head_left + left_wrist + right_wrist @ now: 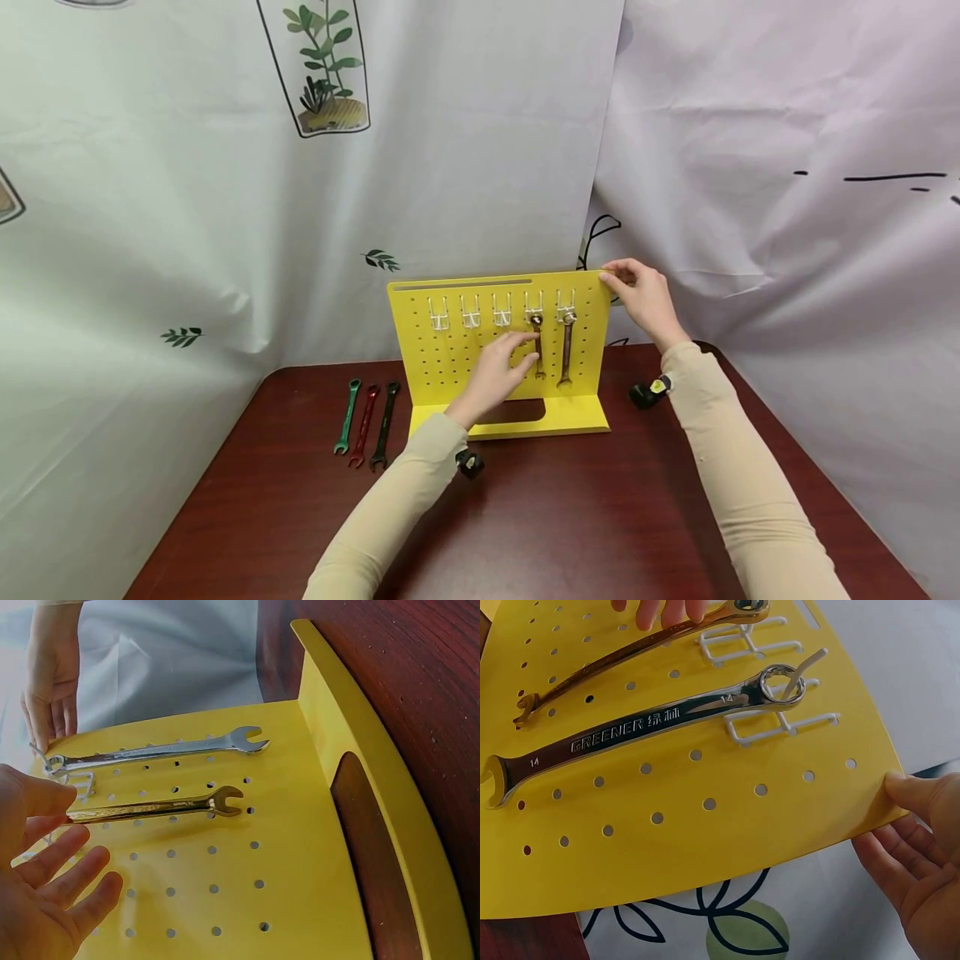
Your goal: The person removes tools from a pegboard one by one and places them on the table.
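Observation:
A gold combination wrench (150, 808) hangs by its ring end on a white hook of the yellow pegboard (465, 358). My left hand (498, 371) is at its shaft, thumb and index finger apart on either side in the left wrist view; contact is hard to judge. Beside it hangs a silver combination wrench (656, 724) marked 14, its ring over another hook (780, 724). My right hand (641, 296) grips the board's upper right corner, thumb on the front and fingers behind, as the right wrist view shows.
Left of the board, a green wrench (347, 417), a red wrench (364, 425) and a black wrench (386, 425) lie side by side on the dark red table (570, 517). Several white hooks (471, 312) on the board carry nothing. A printed curtain (480, 150) hangs behind.

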Available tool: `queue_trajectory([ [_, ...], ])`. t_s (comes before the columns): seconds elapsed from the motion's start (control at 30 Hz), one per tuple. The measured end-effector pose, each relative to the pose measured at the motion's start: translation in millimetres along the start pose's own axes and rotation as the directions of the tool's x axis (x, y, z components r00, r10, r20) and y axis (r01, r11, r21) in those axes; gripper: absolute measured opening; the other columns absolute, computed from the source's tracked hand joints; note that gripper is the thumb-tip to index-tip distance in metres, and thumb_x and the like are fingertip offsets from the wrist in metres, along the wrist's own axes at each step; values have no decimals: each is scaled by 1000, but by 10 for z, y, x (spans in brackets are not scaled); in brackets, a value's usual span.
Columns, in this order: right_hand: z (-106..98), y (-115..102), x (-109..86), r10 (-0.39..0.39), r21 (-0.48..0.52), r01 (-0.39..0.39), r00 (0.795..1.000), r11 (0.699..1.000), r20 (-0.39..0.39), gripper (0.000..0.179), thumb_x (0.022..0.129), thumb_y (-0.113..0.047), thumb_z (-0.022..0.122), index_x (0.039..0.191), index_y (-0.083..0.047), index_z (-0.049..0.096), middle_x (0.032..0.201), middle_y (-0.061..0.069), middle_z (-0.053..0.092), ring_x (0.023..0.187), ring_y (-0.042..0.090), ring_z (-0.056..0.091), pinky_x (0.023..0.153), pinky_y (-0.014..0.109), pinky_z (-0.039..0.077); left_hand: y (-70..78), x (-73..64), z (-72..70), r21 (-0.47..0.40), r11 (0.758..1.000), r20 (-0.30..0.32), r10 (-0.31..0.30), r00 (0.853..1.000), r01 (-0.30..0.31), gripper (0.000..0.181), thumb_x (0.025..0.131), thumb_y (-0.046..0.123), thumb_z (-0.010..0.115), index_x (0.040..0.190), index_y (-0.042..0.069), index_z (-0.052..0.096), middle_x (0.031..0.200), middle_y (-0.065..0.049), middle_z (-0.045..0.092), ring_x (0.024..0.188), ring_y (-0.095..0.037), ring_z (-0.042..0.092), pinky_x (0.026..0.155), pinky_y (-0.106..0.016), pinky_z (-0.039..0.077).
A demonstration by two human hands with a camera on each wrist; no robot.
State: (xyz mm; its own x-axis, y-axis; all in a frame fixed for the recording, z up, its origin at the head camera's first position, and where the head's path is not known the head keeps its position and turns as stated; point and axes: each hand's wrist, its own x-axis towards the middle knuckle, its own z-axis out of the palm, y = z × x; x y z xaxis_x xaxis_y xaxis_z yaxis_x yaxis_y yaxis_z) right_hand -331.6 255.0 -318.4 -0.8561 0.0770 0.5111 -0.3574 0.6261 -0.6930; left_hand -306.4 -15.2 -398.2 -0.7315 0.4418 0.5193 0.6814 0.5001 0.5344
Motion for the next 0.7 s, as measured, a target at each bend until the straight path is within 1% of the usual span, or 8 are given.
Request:
queue_trajectory([
  [0.13,-2,-9,-3,1,1,-1,1000,1000,2,34,101,-32,64,123,-6,68,111,15,69,103,27,63,79,37,50,-33,0,37,-25,999,-16,-26,1000,25,37,101,19,64,137,9,61,130,-9,64,119,-24,60,101,-39,49],
  [0.23,-2,-11,-5,3,1,-3,1000,1000,1,33,101,-31,64,122,-6,68,111,15,69,103,28,63,79,37,50,-50,-2,55,-40,999,-33,-32,999,30,35,101,17,64,135,8,62,128,-10,65,116,-25,61,99,-41,50],
  [0.43,0,-7,-12,7,8,-7,1000,1000,5,34,101,-32,64,122,-6,68,111,15,69,103,28,63,79,39,50,-69,-4,71,-63,997,-63,-37,997,33,32,100,16,65,130,7,64,125,-9,66,113,-24,62,96,-38,52],
  [0.57,4,2,-3,3,8,-3,1000,1000,4,35,101,-33,63,122,-6,68,111,15,69,103,27,63,80,39,50,-80,16,78,-99,994,-77,-49,996,41,29,100,14,65,127,5,65,123,-9,67,113,-23,62,96,-38,52],
  [0.7,-7,3,4,5,10,-5,1000,1000,7,36,101,-34,64,123,-6,68,111,15,68,102,27,63,80,39,50,-70,46,83,-114,992,-89,-59,994,49,27,99,14,66,125,5,65,122,-8,67,112,-23,63,95,-38,53],
])
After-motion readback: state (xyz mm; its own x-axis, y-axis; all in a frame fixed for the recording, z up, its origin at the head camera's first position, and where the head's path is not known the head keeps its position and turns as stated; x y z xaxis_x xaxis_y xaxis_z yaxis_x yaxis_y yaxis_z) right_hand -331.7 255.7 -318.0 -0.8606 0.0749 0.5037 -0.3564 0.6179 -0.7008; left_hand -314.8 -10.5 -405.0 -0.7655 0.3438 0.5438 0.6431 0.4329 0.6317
